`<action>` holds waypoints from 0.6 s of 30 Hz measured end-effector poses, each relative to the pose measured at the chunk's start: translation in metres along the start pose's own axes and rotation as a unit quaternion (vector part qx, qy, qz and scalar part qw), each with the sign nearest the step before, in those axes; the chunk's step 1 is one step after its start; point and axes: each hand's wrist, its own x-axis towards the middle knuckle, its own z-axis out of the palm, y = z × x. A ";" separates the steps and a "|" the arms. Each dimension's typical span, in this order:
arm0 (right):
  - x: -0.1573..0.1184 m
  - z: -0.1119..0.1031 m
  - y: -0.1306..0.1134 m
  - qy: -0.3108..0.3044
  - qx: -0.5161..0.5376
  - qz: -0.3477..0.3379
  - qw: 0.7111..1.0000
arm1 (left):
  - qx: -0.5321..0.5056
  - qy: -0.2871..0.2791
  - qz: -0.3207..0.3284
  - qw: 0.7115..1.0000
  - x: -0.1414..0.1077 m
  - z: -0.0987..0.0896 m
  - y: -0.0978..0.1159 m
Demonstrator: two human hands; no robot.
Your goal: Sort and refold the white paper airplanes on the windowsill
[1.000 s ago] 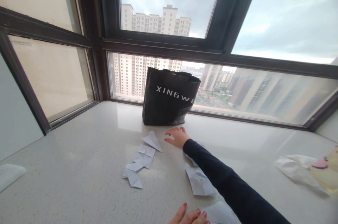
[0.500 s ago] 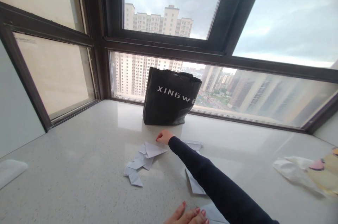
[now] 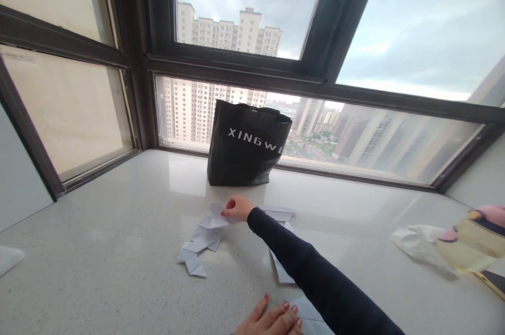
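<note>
My right hand (image 3: 238, 207), in a dark sleeve, reaches across the white counter (image 3: 118, 251) and pinches a folded white paper (image 3: 216, 209) at the top of a curved group of overlapping folded papers (image 3: 200, 240). At the bottom edge my left hand (image 3: 274, 319) lies with its fingers spread, touching a pale paper sheet (image 3: 310, 314). Further folded papers (image 3: 282, 214) are partly hidden behind the right forearm. Another folded piece (image 3: 283, 271) lies below that forearm.
A black bag (image 3: 248, 148) with white lettering stands by the window. At the right lie a tissue (image 3: 422, 245) and a yellow and pink item (image 3: 469, 243) over a dark object's edge. A white object (image 3: 10, 259) sits at the far left.
My right hand has come down onto the top folded paper and taken hold of it, and that paper's end is now lifted or turned. The view has shifted slightly to the right.
</note>
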 end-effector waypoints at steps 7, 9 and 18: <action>-0.062 -0.037 0.013 0.082 0.143 -0.054 0.985 | -0.023 0.035 -0.054 0.998 -0.005 0.011 0.004; -0.092 -0.045 0.019 0.091 0.188 -0.073 0.975 | -0.029 -0.018 -0.058 0.998 -0.004 0.009 0.003; -0.175 -0.055 0.066 0.249 0.362 -0.037 0.898 | -0.097 -0.180 -0.023 0.979 0.022 -0.028 -0.020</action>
